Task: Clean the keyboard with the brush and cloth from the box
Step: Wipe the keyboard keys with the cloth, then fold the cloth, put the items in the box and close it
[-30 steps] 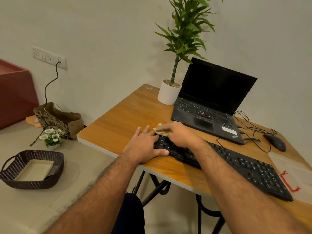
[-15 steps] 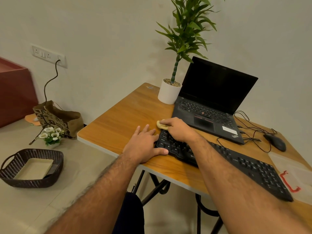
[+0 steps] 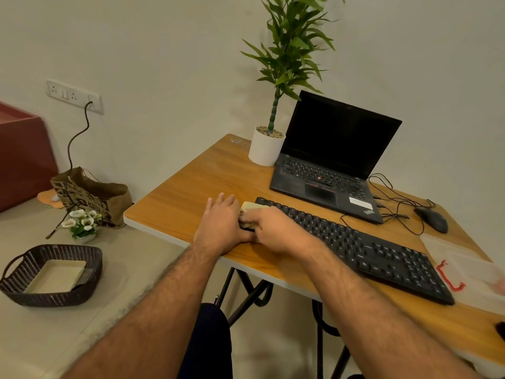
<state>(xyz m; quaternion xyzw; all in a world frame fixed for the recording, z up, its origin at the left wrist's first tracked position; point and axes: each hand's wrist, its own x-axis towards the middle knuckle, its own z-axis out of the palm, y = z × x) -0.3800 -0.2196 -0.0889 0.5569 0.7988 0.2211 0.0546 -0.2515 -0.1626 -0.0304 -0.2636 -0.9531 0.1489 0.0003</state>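
Wooden and warm-toned, the surface (image 3: 191,187) carried one keyboard (image 3: 355,242), one laptop (image 3: 328,160), one mouse (image 3: 431,220) and one potted plant (image 3: 266,149). Wiping looked under way: the right hand (image 3: 276,228) clutched one cloth (image 3: 250,210) at the keyboard's end, just beside the flat left hand (image 3: 221,228) bracing it. Next, probably strokes away along the keys. No brush showed.

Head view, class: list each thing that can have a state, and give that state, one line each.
Laptop: lid open, screen dark.
Keyboard: flat on the desk.
Cloth: bunched, pressed on the keyboard's left end.
Right hand: grips the cloth.
Left hand: flat beside the keyboard.
Wall cable: plugged in.
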